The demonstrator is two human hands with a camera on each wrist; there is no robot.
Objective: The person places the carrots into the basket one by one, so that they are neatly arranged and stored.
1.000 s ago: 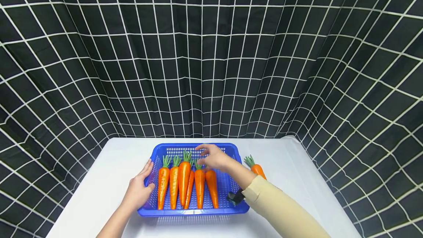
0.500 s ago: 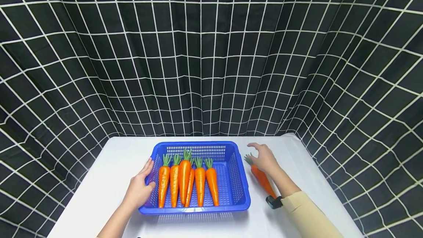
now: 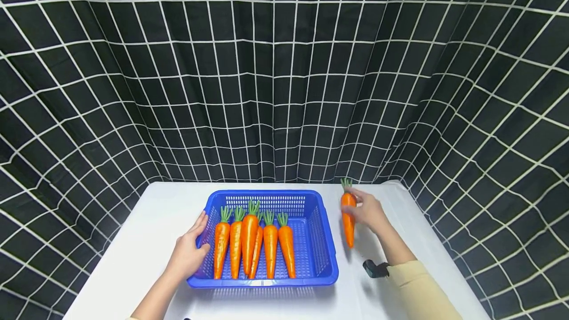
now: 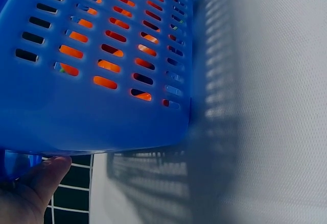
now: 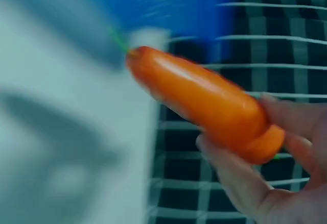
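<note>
A blue perforated plastic basket (image 3: 262, 283) stands on the white table, with several orange carrots (image 3: 249, 243) lying side by side in it, green tops away from me. My left hand (image 3: 186, 256) rests at its left rim, fingers extended along the edge and thumb spread; the left wrist view shows the thumb (image 4: 51, 175) by the rim. To the right of the basket, my right hand (image 3: 368, 210) holds another carrot (image 3: 349, 226) between thumb and fingers near its thick end. That carrot (image 5: 199, 94) points its narrow tip toward me, above its shadow.
A white-covered table (image 3: 169, 201) carries the basket and extends beyond it on both sides. A black curtain (image 3: 284, 88) with white grid lines encloses the back and sides. A dark device (image 3: 375, 268) sits at my right wrist.
My right hand has moved from over the basket to the carrot on the right, then gripped and lifted it, turning it more upright in view. My left hand stays at the rim.
</note>
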